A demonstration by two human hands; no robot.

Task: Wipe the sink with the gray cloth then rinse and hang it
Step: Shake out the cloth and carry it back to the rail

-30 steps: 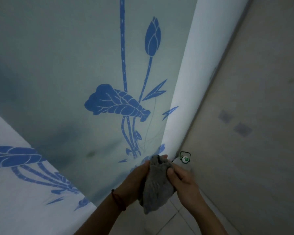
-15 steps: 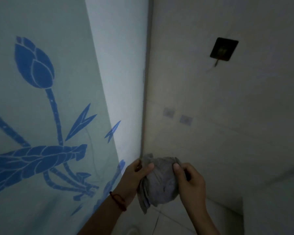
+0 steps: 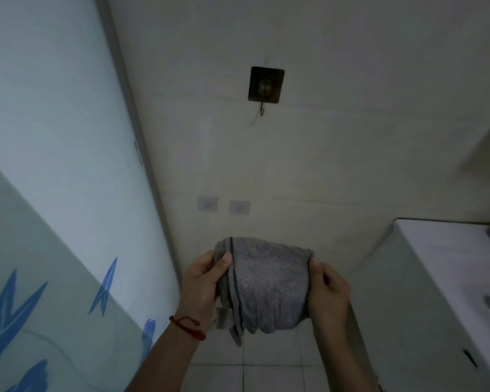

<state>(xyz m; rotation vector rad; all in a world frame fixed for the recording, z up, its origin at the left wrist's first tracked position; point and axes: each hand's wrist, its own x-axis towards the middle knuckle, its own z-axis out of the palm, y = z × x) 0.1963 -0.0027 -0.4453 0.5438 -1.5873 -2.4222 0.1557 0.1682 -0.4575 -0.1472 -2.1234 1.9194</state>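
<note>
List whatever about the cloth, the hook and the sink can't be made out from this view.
- Gray cloth: head view; bunched between left hand and right hand, so any hanging loop is folded out of sight; wetness unreadable in dim light.
- Wall hook: small and dark; its tip shape is unclear.
- Sink: cut off by the right edge; basin and tap unseen, so cleanliness can't be judged.

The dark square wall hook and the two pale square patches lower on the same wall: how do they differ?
The dark square wall hook is dark brown; the two pale square patches nearly match the wall. The hook sits higher and carries a metal prong; the patches carry nothing visible. All are square.
</note>
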